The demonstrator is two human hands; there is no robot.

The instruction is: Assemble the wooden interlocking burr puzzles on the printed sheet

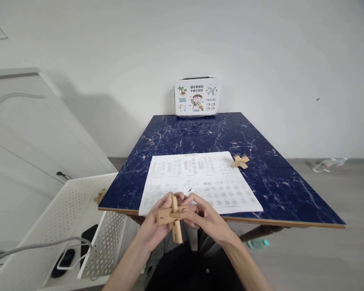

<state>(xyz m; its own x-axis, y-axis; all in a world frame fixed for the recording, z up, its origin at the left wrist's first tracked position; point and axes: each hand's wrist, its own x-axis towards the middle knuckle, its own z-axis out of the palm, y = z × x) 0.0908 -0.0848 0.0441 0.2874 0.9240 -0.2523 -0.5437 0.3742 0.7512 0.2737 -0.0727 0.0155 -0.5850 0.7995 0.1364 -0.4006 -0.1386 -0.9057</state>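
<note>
A wooden interlocking puzzle (177, 230), made of crossed light-brown pieces with small dark marks, is held up in front of the table's near edge. My left hand (154, 220) is closed around its left side, with the thumb near the top of the upright piece. My right hand (204, 216) grips the right side, its fingers reaching across the crossing piece. Under and beyond the fingertips lies a printed instruction sheet (182, 171) with rows of grey drawings. At the sheet's right edge rests a second wooden cross-shaped puzzle (240, 161).
The dark blue marbled table (206, 133) carries a white cartoon-printed case (197, 97) at its back, against the wall. Left of the table stands a white perforated basket (106, 242) with a cable and dark objects. Plastic bottles (329, 163) lie on the floor at right.
</note>
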